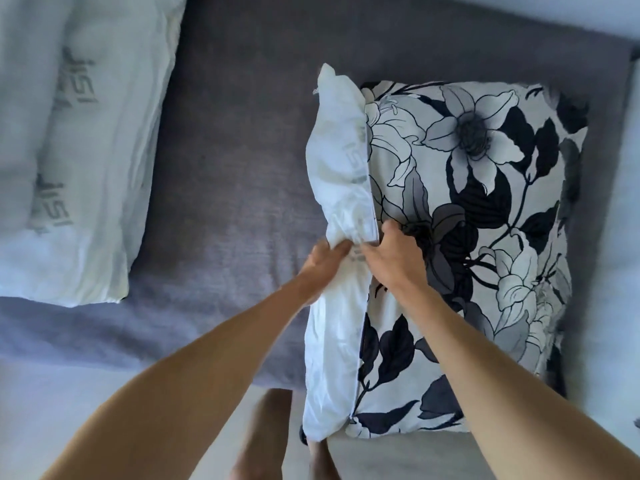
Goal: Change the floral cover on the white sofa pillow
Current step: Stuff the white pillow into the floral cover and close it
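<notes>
Floral cover (478, 209), printed with dark and grey blooms, lies on the grey sofa seat (235, 161) toward its right side, still wrapped around most of the white pillow (341, 174). The pillow's left edge bulges out of the cover's open side as a long white strip running from the far end to the near one. Left hand (323, 261) pinches a bunch of that exposed white fabric about midway along the strip. Right hand (394, 258), just beside it, has its fingers curled around the cover's open edge. A second white pillow (79, 161), bare and bearing faint grey lettering, rests well apart on the left of the seat.
</notes>
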